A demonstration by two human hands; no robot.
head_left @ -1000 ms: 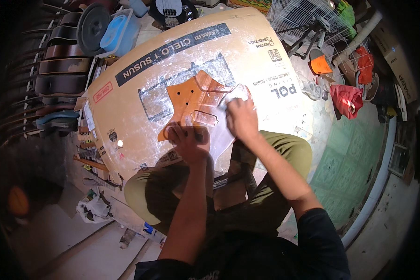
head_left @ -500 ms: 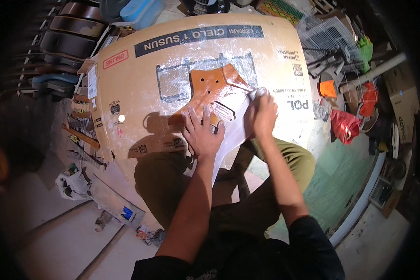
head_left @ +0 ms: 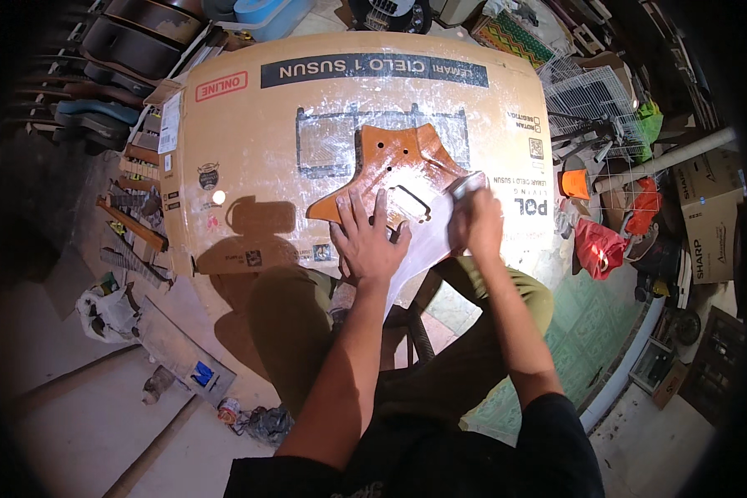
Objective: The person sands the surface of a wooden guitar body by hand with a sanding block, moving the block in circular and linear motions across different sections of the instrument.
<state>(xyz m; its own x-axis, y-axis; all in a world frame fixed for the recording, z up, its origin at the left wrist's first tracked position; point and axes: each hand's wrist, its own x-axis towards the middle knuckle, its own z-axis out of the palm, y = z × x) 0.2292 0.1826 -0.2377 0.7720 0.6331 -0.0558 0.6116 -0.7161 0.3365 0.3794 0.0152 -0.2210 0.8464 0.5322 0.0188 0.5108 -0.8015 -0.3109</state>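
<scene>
- Biggest thing here is the sheet of printed cardboard (head_left: 249, 158), spread out in front of the person, scuffed and shiny, with everything else going on over it.
- Next, the olive trousers (head_left: 286, 328): knees at the near edge of the cardboard, one either side of the work.
- Then the star of the show, an orange-brown guitar body (head_left: 407, 176). It's lying flat on the near middle of the cardboard, its closest point poking past the edge between the knees. The side toward the lower right looks whitish; dust or worn finish, can't tell.
- Left grip (head_left: 371, 247): fingers spread apart, laid flat on the near left part of the body. Pressing, not clamped on anything.
- Right grip (head_left: 480, 222): bit blurred, but fingers look curled together and clamped on something, over at the body's right-hand point.
- That something is a small grey pad (head_left: 470, 183), too smeared to say what it's made of.
- Smaller again: the squarish cutout (head_left: 409, 202) between the two hands, and the three little dark holes (head_left: 389, 168) beyond it.
- My read on the step: rubbing down that right side while the left palm steadies it. The next stroke calls for a firm left palm and light, even pressure round the point's edge.
</scene>
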